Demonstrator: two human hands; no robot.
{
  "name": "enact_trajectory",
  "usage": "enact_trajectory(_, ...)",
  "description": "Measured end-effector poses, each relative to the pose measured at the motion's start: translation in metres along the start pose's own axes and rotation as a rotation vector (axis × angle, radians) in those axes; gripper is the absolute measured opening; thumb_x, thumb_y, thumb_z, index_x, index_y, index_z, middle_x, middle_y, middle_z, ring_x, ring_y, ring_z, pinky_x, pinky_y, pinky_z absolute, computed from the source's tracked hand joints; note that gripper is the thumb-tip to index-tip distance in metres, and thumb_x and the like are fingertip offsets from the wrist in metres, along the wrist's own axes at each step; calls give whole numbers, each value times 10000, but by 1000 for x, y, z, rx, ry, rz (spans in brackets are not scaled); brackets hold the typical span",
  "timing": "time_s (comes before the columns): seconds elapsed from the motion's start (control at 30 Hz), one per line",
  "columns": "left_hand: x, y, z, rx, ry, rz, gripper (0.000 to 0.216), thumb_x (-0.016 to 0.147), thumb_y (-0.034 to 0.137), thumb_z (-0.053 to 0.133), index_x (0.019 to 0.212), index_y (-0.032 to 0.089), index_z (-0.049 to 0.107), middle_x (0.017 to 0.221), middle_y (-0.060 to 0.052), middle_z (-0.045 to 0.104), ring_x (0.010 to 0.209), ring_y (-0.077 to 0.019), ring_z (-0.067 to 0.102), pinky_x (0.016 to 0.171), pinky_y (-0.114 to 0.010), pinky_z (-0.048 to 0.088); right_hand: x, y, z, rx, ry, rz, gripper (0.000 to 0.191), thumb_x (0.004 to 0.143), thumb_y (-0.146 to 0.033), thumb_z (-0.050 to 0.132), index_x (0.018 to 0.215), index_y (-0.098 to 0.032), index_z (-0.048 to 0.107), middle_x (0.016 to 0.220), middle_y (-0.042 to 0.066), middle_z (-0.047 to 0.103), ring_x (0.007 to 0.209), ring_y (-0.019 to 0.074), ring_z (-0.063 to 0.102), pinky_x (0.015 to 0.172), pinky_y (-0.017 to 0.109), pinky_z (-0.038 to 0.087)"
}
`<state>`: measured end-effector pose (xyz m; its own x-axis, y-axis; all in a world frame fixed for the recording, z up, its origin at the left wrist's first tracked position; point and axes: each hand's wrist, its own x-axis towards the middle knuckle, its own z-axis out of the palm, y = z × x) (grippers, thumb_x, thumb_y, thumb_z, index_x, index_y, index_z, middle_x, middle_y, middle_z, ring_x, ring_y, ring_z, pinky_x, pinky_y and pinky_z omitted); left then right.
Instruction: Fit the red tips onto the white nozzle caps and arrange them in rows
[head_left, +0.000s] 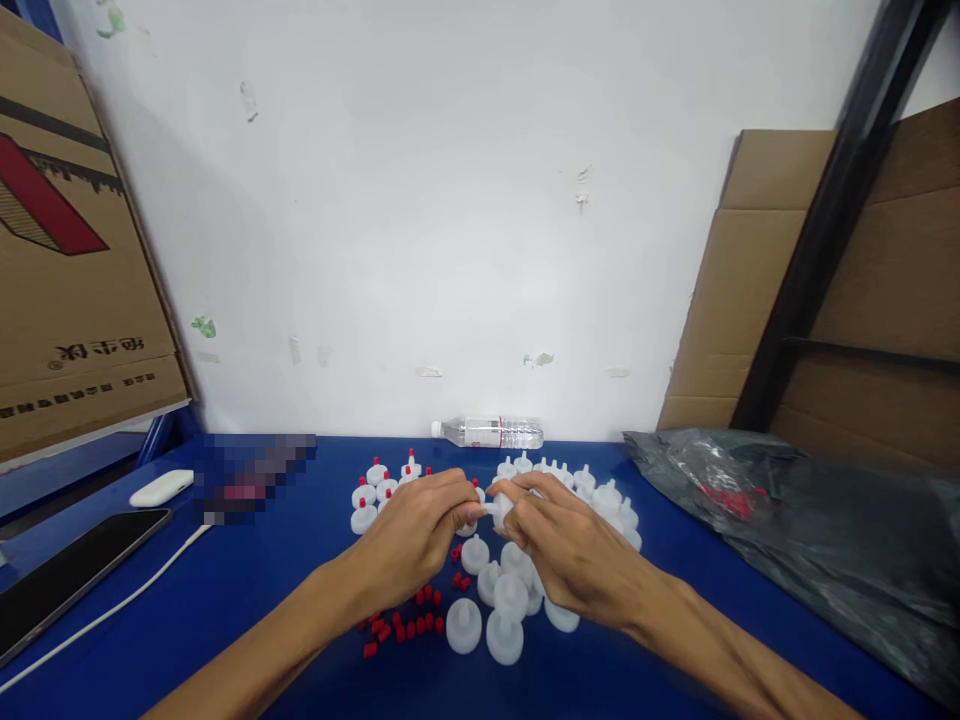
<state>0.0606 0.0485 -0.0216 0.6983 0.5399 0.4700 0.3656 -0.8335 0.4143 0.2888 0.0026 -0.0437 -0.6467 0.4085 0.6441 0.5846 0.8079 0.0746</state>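
Observation:
My right hand [559, 525] is closed around a white plastic nozzle cap [501, 508], its spout pointing left. My left hand [420, 520] meets the spout's tip in a pinch; whatever sits between those fingertips is hidden. Below the hands lie several small red tip caps [420, 626], loose on the blue table. More white nozzle caps with bare spouts [510, 597] stand in front of and beneath my right hand, and others [607, 497] behind it. Left of them, behind my left hand, is a group of nozzle caps with red tips [364, 515].
A water bottle [495, 432] lies against the white wall. Left on the blue table [247, 600] are a phone [75, 575], a white case [161, 488] and a cable [112, 610]. Grey plastic sheeting [847, 560] covers the right side. Cardboard [750, 290] leans behind it.

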Motion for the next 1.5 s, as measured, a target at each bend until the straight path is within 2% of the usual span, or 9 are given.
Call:
enact_trajectory(0.23,1,1,-5,9,23,-13,324,1071,262,396,833,190,604,809,3,592,736,-143,534,699,-275,387,7,-4,0,62,46,79,260,932,-6,429,1029,-246,457,973,62,660,1155,256,608,908,431,578)
enact_trajectory(0.33,3,-2,-5,37,81,-29,254,1059,277,443,963,200,666,926,-17,651,813,-154,581,729,-279,411,12,-5,-4,41,50,145,171,999,-102,470,1096,-244,465,1129,92,684,1213,261,607,948,457,552)
enact_trajectory(0.43,3,-5,-6,96,100,-56,199,1036,278,479,1006,200,660,932,-18,662,802,-161,590,729,-294,425,14,-4,-10,-20,83,167,237,1014,-160,492,1234,-235,451,1338,135,631,1221,262,617,956,470,538)
enact_trajectory(0.57,1,-8,-10,228,0,-56,147,980,251,536,937,201,668,925,-25,681,879,-200,580,783,-341,434,12,0,-14,-114,122,193,316,1016,-155,461,1323,-221,427,1423,164,557,1286,279,579,954,475,541)
enact_trajectory(0.73,0,-14,-12,357,-141,-70,168,978,271,536,908,215,678,921,-38,706,971,-239,563,716,-335,435,11,-2,-12,-88,79,175,324,1000,-128,455,1308,-230,454,1380,148,549,1229,262,598,955,456,558)
enact_trajectory(1.0,2,-39,-12,617,-164,-111,196,993,225,534,993,186,726,945,-89,686,983,-265,565,674,-323,446,12,-5,-13,-91,34,124,388,971,-89,431,1329,-233,462,1381,155,544,1175,269,616,916,462,576)
enact_trajectory(1.27,0,-35,-19,482,-164,-86,179,997,262,570,1053,224,736,985,-51,702,984,-244,570,668,-308,425,11,-4,-13,-127,28,136,347,999,-112,424,1325,-219,472,1379,154,547,1199,269,590,934,458,532)
enact_trajectory(1.43,-1,-35,-12,453,-175,-61,178,1008,236,558,1064,239,726,996,-40,709,985,-227,604,805,-324,466,13,3,-13,-164,-19,255,256,1037,-204,420,1259,-209,546,1141,105,690,1069,268,646,935,490,486)
enact_trajectory(1.5,0,-35,-10,448,-186,-77,195,1016,229,541,1100,241,717,1024,-39,715,991,-224,614,789,-313,472,12,8,-11,-173,-61,318,251,1054,-230,392,1213,-203,584,1040,89,723,1028,261,663,971,512,457)
